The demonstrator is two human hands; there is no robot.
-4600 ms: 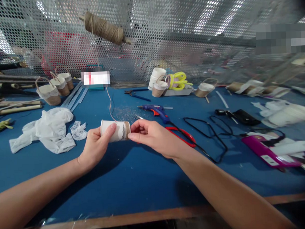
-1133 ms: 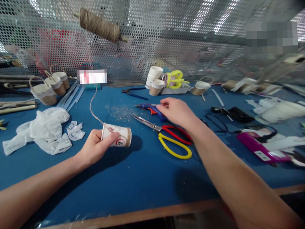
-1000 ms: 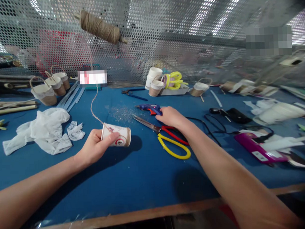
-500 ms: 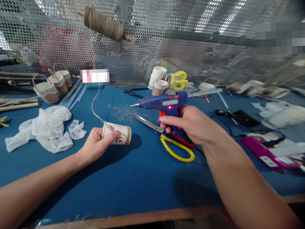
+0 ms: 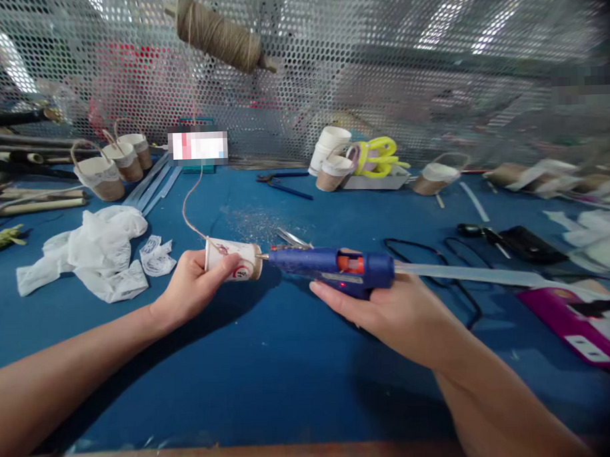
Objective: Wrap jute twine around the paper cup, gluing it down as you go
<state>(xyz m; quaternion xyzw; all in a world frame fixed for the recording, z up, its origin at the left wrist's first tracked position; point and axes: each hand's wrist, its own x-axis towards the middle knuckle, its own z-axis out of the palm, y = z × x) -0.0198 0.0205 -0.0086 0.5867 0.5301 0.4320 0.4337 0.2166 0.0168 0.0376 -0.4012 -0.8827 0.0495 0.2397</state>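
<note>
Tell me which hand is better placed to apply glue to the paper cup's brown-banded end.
The right hand, I'd judge: it grips the blue hot glue gun, whose nozzle points at that brown-banded end. The left hand is occupied, holding the paper cup sideways.

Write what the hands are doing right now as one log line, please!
left hand: holds paper cup sideways | right hand: grips glue gun, red light on | nozzle: at cup's base end | twine: runs to cup
</note>
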